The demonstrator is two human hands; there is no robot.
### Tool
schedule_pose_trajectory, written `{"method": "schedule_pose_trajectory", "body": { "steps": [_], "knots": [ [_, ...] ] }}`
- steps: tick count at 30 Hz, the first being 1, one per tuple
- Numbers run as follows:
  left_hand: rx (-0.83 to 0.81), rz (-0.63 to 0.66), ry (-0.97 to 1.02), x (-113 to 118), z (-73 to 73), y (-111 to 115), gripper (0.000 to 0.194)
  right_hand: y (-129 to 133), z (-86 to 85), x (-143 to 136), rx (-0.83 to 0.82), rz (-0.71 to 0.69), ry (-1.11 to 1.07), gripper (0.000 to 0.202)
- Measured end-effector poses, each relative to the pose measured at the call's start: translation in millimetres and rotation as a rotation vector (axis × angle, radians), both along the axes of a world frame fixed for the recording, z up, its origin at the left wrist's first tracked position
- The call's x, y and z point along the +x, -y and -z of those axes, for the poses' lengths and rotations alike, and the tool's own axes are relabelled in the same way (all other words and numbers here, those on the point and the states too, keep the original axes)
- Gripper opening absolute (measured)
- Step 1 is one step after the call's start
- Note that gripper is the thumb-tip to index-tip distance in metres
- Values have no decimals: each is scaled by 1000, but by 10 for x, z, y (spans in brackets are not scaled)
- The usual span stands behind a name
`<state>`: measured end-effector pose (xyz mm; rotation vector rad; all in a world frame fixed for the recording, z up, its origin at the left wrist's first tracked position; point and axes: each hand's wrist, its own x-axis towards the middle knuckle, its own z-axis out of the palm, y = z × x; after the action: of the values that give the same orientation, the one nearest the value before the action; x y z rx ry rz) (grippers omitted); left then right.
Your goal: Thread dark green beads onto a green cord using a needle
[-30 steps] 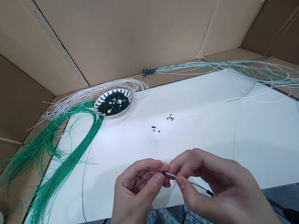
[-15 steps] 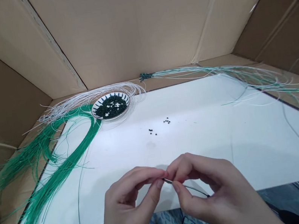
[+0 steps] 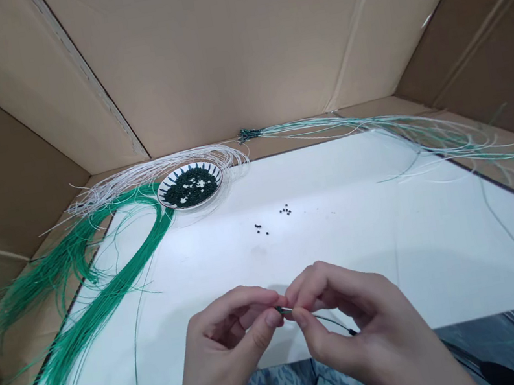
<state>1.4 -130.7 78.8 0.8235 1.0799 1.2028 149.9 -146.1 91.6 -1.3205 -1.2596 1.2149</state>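
My left hand (image 3: 231,348) and my right hand (image 3: 356,314) meet fingertip to fingertip above the near part of the white board. Between thumb and index finger, the left pinches a small dark bead-like piece (image 3: 279,309), mostly covered by the fingers. A thin dark green cord (image 3: 330,320) runs out from the right hand's pinch, under its palm, to a small black piece (image 3: 352,332). Two small groups of black beads, one nearer (image 3: 258,227) and one farther (image 3: 285,211), lie on the board beyond my fingers.
A patterned dish (image 3: 219,176) of dark beads stands at the back left. Green cords (image 3: 119,281) and white cords (image 3: 135,172) lie around it. A knotted bundle of cords (image 3: 348,121) stretches along the back right. Cardboard walls (image 3: 232,45) enclose the white board (image 3: 342,231).
Both hands stay pinched together, with the fingertips shifted slightly. A little more of the dark piece shows at the left fingertips. The view has tilted a little.
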Motion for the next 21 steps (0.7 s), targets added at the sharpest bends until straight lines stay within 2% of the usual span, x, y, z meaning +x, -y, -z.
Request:
{"method": "schedule_pose_trajectory", "body": {
  "steps": [13,21],
  "knots": [
    [7,4,-2,2,6,0,12,9,-22,-35,-28,63,-90,10],
    [58,5,-29,-21,37,8,9,-2,-25,-16,4,8,-71,11]
  ]
}}
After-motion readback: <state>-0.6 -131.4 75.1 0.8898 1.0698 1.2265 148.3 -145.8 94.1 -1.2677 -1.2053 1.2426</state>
